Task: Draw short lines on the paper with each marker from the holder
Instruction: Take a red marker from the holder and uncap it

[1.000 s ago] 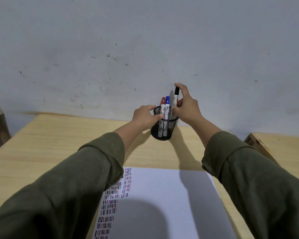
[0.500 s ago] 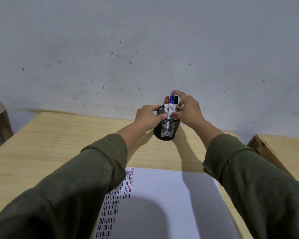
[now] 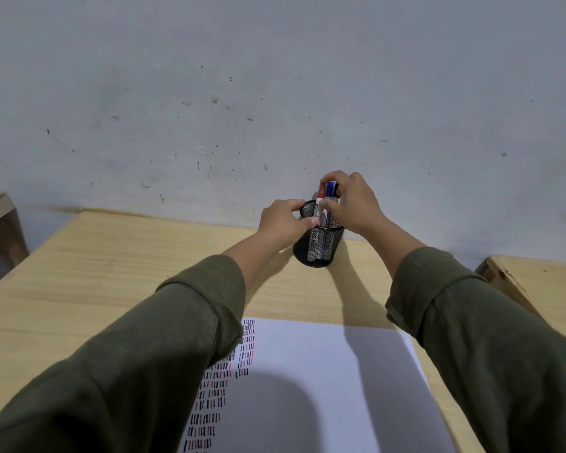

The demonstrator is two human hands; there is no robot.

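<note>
Black mesh holder (image 3: 319,245) standing upright on the desk (image 3: 111,273), close to the wall at the far edge. Left hand (image 3: 283,222) wrapped around the holder's rim on the left side, fingers (image 3: 309,221) closed on the mesh, steadying it. Right hand (image 3: 352,202) poised over the holder's mouth from the right, fingers (image 3: 332,178) curled down onto the marker caps; whether one marker is actually pinched cannot be told.

Red marker (image 3: 321,194) and blue marker (image 3: 331,190) standing nearly vertical inside the holder, caps up, directly beneath the right fingertips. Long axis of each marker upright, so removal calls for a straight upward pull, judged to be the next move. Right hand nearer to the caps; left hand placed to resist lifting of the holder.

Open room above the holder; wall close behind it. Paper (image 3: 324,371) lying nearer than the holder, toward the body, with rows of short coloured lines (image 3: 216,387) along its left margin and a broad blank area to the right of them. Bare desk between holder and paper.
</note>
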